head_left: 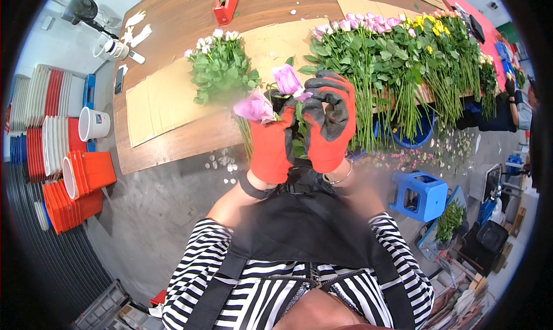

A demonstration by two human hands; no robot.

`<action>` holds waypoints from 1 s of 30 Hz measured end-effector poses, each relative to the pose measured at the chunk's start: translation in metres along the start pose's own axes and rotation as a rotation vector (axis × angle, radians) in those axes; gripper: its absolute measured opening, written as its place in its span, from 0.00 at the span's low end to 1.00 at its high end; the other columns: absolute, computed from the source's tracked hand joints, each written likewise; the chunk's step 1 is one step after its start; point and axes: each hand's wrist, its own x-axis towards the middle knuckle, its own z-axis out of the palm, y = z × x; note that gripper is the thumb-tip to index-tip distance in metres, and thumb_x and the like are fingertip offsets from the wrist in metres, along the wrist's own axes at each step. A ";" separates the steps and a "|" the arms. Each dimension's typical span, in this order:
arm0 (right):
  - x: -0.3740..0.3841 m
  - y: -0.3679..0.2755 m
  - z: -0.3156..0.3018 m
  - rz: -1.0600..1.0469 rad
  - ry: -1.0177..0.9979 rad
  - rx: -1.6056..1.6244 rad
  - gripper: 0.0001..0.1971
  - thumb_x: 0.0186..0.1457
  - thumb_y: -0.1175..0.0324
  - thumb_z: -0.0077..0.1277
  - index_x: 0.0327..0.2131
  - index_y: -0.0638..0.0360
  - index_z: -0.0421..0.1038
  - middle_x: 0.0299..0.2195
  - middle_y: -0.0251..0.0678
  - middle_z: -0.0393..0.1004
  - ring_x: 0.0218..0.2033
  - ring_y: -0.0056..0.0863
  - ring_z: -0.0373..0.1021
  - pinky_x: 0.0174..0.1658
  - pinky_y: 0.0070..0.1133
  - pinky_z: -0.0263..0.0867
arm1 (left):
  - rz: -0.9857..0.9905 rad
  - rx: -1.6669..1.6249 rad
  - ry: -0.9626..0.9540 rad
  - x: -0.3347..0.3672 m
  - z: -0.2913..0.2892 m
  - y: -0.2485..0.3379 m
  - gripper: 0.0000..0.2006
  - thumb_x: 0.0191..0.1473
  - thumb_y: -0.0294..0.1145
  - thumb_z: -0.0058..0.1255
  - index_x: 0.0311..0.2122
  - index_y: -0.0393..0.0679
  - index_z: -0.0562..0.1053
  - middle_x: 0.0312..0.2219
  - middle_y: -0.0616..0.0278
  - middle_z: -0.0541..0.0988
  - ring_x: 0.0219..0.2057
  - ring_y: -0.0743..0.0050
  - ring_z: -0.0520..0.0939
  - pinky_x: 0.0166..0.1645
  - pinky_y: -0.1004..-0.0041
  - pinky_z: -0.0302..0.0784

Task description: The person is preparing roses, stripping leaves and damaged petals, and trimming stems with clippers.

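Note:
My left hand (272,145), in a red and black work glove, is closed around rose stems in front of my chest. Two lilac-pink roses stick up from it: one rose (255,106) leans left, the other rose (286,79) stands nearly upright. Beside the upright bloom, my right hand (330,120), gloved the same way, has its thumb and fingertips pinched at a loose outer petal (302,94). Its other fingers are curled. Some green leaves show between the two hands; the stems' lower ends are mostly hidden.
A bunch of pale pink roses (218,56) lies on cardboard (158,108) over the wooden table (178,42). Rows of lilac and yellow blooms (397,53) fill its right side, stems overhanging the edge. A red tape dispenser (225,3), orange buckets (89,171) and a blue stool (423,194) stand around. Another person (521,108) is far right.

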 end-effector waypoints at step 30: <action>-0.058 0.106 -0.229 0.529 -0.129 -0.761 0.20 0.49 0.65 0.56 0.47 0.58 0.70 0.41 0.46 0.74 0.42 0.44 0.71 0.44 0.30 0.67 | -0.571 -0.356 -0.405 0.076 0.012 -0.095 0.20 0.58 0.37 0.45 0.54 0.43 0.64 0.51 0.54 0.68 0.49 0.60 0.71 0.56 0.60 0.66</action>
